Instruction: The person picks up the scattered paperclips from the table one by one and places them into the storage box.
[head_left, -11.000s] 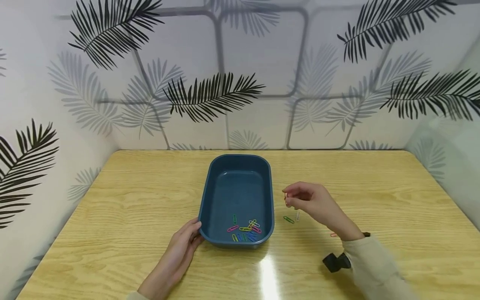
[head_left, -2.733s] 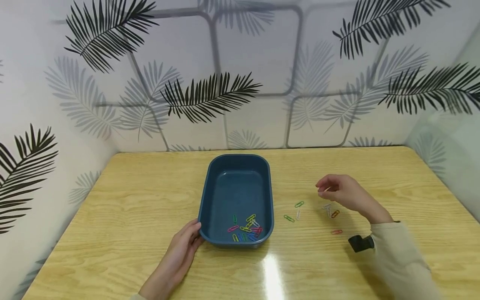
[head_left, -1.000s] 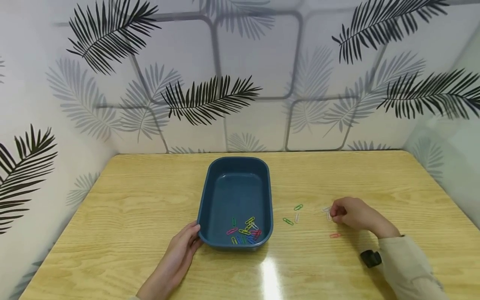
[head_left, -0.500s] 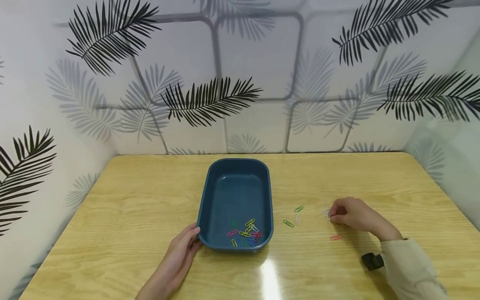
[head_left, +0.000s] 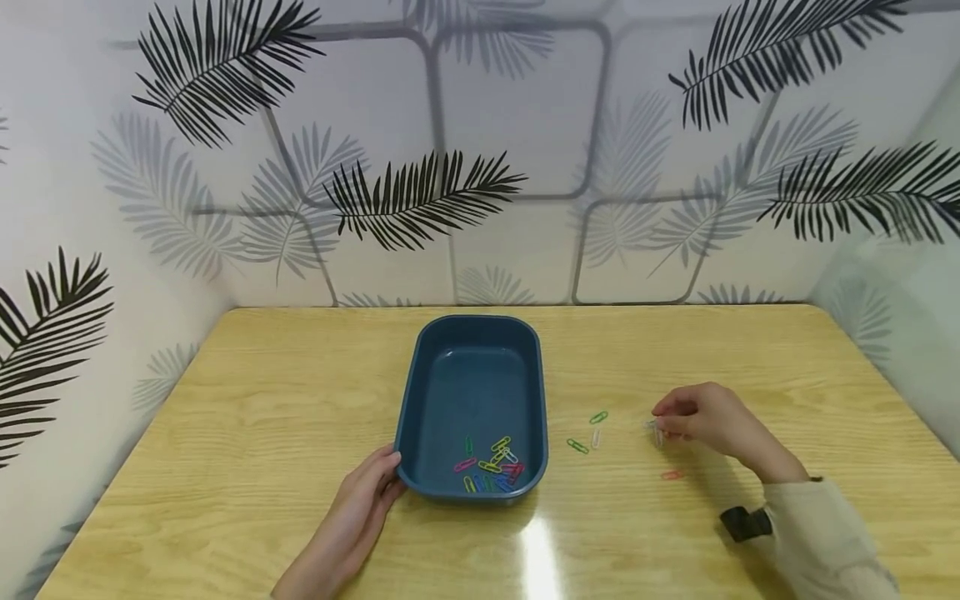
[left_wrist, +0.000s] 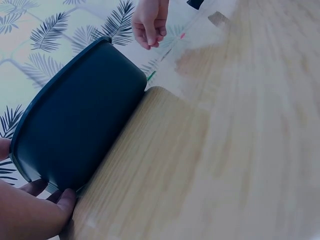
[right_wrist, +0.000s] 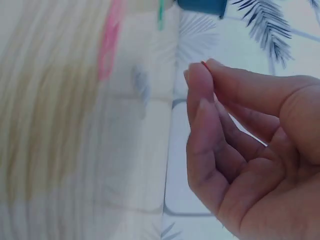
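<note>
My left hand grips the near left corner of a dark blue plastic tray, thumb at the rim, fingers against its outer side in the left wrist view. Coloured paper clips, one of them pink, lie at the tray's near end. To the right, my right hand is raised slightly over the table. Its thumb and fingertips pinch a paper clip, of which only a small red tip shows in the right wrist view. Just below this hand lie white paper clips, partly covered by the fingers.
Between tray and right hand lie a green paper clip, a second green paper clip and a white paper clip. A pink-red paper clip lies nearer. The wooden table meets a leaf-patterned wall covering behind.
Reddish clips came into the tray earlier. The right hand came down on the orange-red paper clip beside the white ones, pinched it and now lifts slightly. The left hand stays at the tray.
</note>
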